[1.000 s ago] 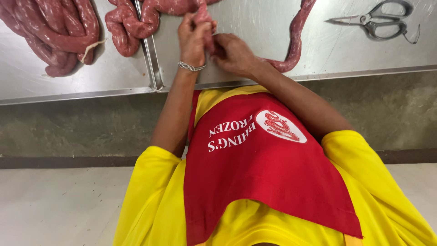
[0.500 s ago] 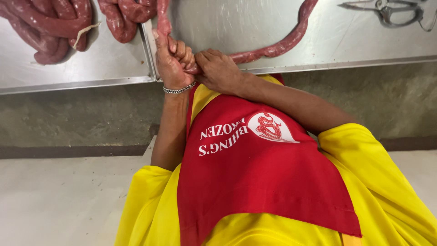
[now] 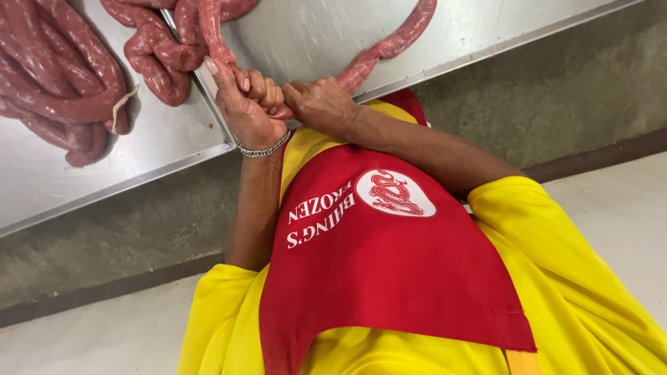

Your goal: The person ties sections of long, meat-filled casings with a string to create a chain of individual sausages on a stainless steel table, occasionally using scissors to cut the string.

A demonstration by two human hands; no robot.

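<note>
because the long red sausage rope (image 3: pixel 379 52) has to be pinched at one spot, both hands meet close together at the near edge of the steel table (image 3: pixel 333 28), just above the red apron (image 3: pixel 389 278). the left hand (image 3: pixel 243 104), with a silver bracelet (image 3: pixel 264 149) at its wrist, is curled into a loose fist around the rope, thumb pressed up along the casing, so the filled part rising to the far side stays taut. the right hand (image 3: pixel 319 104) is closed beside it, fingers folded over the same rope where it runs off to the right in a curve on the table; the two hands touch, probably so the short stretch between them can be squeezed or twisted, though the exact grip under the fingers is hidden. the rope lies partly on the table and partly in the hands. to the far left, a heap of sausage coils (image 3: pixel 62 90) rests on a second steel tray (image 3: pixel 139 167), one end showing a pale casing tail (image 3: pixel 121 104), likely kept apart from the length in hand. below, a yellow shirt (image 3: pixel 590 278) fills the near view.
</note>
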